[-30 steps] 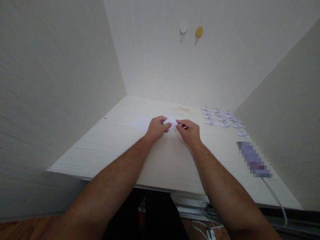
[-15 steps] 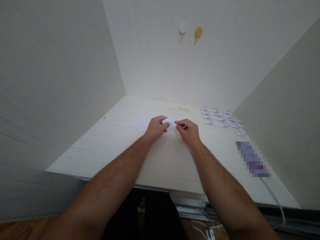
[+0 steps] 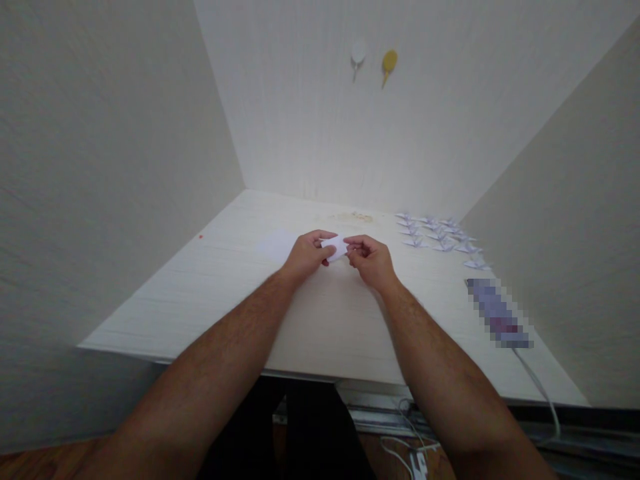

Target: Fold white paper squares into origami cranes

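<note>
Over the middle of the white table (image 3: pixel 330 327), a small folded piece of white paper (image 3: pixel 336 247) is held up between both hands. My left hand (image 3: pixel 305 257) grips its left side, thumb lying across the front and fingers behind. At the right edge of the paper, my right hand (image 3: pixel 373 260) has its thumb and fingertips pinched on the corner. Just left of my left hand lies some flat white paper (image 3: pixel 273 245), partly covered by that hand. Several white folded paper cranes (image 3: pixel 440 237) stand in rows at the back right.
A blurred-out phone-like device (image 3: pixel 497 313) lies on the right, its white cable (image 3: pixel 540 387) running over the front edge. Walls enclose the table on three sides. A white hook (image 3: pixel 358 52) and a yellow hook (image 3: pixel 390 61) are on the back wall. Cables (image 3: pixel 400 450) lie below.
My right fingers have come in closer on the paper's right edge, and the paper has tilted slightly. The whole view has shifted a little; the cranes and device stay put.
</note>
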Demonstrator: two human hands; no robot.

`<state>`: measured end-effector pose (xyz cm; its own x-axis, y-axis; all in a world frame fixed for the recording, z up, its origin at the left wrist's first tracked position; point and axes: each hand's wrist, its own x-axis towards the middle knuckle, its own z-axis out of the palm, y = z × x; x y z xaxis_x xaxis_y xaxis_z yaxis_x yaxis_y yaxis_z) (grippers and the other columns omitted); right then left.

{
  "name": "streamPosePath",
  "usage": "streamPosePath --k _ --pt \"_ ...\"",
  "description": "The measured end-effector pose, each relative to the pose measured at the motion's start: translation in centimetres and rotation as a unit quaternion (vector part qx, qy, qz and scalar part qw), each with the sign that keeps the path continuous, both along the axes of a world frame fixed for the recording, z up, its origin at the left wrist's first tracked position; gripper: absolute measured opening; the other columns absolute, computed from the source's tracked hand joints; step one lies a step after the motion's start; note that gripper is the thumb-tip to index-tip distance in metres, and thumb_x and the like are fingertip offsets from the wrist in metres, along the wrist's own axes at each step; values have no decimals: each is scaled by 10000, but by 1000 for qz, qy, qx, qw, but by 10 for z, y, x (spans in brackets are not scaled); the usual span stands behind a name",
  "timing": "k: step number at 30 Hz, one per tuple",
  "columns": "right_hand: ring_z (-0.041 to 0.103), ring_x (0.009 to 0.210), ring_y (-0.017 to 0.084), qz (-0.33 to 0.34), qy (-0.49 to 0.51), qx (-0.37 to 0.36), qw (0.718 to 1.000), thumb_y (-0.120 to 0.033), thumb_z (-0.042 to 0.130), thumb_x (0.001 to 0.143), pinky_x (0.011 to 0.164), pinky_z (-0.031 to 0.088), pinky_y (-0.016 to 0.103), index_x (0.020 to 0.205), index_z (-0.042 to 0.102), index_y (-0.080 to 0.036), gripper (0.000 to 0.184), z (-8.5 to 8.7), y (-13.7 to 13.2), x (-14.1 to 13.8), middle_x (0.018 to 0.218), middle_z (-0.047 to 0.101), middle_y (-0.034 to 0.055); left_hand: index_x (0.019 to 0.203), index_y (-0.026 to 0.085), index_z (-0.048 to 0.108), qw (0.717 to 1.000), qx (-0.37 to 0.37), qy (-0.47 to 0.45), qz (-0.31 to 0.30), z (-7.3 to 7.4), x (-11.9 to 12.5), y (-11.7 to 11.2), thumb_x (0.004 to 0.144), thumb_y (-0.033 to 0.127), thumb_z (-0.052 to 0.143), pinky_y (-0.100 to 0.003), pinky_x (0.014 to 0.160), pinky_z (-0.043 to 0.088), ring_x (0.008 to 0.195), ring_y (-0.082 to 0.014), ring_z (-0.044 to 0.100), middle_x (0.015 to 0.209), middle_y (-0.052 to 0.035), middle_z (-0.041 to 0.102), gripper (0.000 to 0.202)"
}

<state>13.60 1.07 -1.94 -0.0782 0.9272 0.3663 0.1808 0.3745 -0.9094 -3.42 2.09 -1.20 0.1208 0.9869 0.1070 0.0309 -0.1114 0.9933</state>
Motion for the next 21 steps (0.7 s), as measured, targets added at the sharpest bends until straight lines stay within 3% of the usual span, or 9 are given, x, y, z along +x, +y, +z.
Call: streamPosePath --k 3,6,8,12,17,21 --pt "515 517 84 14 -6 3 1000 -245 645 720 486 406 227 939 707 -183 236 2 -1 0 711 638 -2 1064 128 679 1000 -11 -1 -6 -3 -2 2 664 231 723 -199 456 438 454 -71 495 549 37 556 415" --pt "494 509 92 23 -32 8 999 -240 658 722 481 381 228 856 720 -182 159 2 -1 4 600 591 -18 1060 119 691 998 -40 -38 -16 -2 -3 3 639 214 735 -202 476 438 509 -74 532 680 -14 646 433" --pt "495 538 93 35 -50 22 998 -246 666 725 491 383 229 827 725 -191 130 3 0 7 647 609 -5 1047 110 699 996 -65 -61 -22 0 -3 2 619 201 744 -205 489 439 551 -79 554 772 -44 681 440" --pt "517 624 98 65 -80 40 994 -259 692 720 539 422 231 817 734 -205 119 6 1 14 800 642 20 1045 109 710 991 -101 -75 -46 5 -3 0 607 188 750 -206 493 423 548 -75 539 750 -46 682 447" --pt "541 649 107 100 -85 6 991 -310 714 723 562 454 245 838 736 -204 158 9 1 19 826 663 29 1078 101 702 988 -111 -71 -78 3 -4 1 613 185 752 -207 492 412 542 -73 530 736 -51 679 474" --pt "525 564 94 118 -66 -35 990 -309 718 724 526 437 243 842 728 -193 167 10 0 21 694 645 4 1099 106 696 989 -99 -63 -94 1 -6 2 620 195 757 -208 499 409 526 -66 514 703 -34 666 491"
